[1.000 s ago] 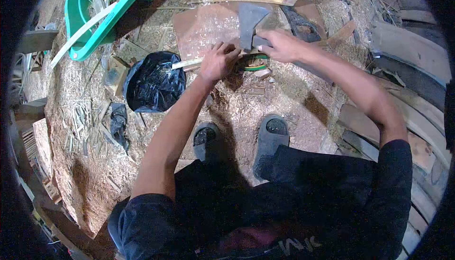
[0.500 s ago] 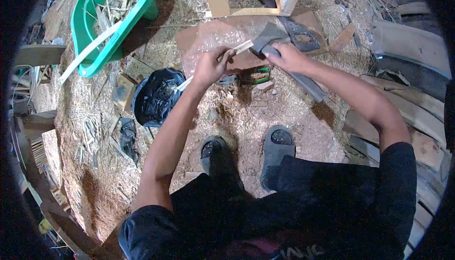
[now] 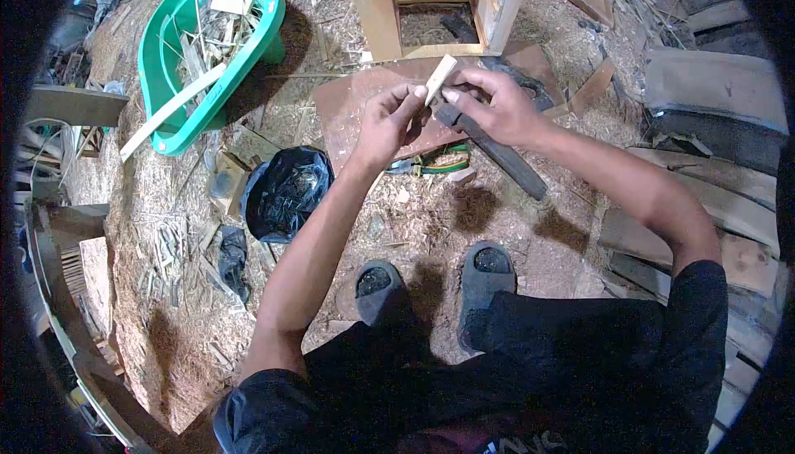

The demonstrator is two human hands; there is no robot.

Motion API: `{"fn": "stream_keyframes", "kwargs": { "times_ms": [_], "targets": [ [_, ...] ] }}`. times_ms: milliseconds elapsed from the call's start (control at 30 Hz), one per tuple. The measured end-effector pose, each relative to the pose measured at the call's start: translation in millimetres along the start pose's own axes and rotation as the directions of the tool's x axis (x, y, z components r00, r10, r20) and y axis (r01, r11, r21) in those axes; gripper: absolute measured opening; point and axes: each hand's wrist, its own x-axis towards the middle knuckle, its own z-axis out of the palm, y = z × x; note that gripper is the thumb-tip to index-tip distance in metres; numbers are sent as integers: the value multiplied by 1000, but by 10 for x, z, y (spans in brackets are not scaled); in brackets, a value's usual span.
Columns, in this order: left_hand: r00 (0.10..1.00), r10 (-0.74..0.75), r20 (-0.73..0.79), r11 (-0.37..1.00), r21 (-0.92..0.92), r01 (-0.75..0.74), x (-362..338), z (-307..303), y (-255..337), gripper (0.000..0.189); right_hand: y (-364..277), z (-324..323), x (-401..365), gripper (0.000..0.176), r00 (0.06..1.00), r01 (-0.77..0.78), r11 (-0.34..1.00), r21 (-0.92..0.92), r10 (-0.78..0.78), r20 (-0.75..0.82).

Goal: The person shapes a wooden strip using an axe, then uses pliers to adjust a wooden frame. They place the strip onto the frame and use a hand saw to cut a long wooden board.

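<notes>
My left hand [image 3: 392,121] pinches a short pale wood strip [image 3: 442,76], which points up and to the right. Close beside it, my right hand [image 3: 494,105] is closed with its fingertips near the strip and the head of a dark tool. That tool's dark handle [image 3: 507,161] slants down to the right below my right hand. Its head is mostly hidden by the fingers, and how it is held is hard to make out. Beneath both hands lies a reddish-brown board [image 3: 339,110].
A green tub [image 3: 151,81] of wood scraps stands at the upper left. A black-lined bucket [image 3: 288,193] sits left of my arm. A wooden frame [image 3: 373,11] stands beyond the board. Planks [image 3: 712,90] line the right. My sandalled feet are below.
The pale strip has turned from nearly level to steeply upright, and my right hand has moved close to my left. The tool's head has dropped from across the board to under my hands.
</notes>
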Motion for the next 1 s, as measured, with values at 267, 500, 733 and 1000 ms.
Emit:
{"fn": "stream_keyframes", "kwargs": {
  "times_ms": [267, 500, 733, 1000],
  "targets": [
    [995, -39, 90, 958, -281, 63, -45, 199, 188, 30, -265, 22, 35, 22, 976, 55, 997, 60, -41, -215],
    [991, -84, 108, 886, -446, 124, -86, 347, 303, 32, -505, -16, 104, 18, 961, 103, 988, -118, -130, -245],
    [996, -65, -63, 986, -155, 55, -36, 296, 88, 40, -378, 32, 169, 19, 972, 29, 946, -322, -101, -211],
    [993, -66, -101, 941, 324, 96, -71, 202, 15, 40, -188, 89, 119, 15, 958, 127, 922, -366, -209, -194]
  ]
}}
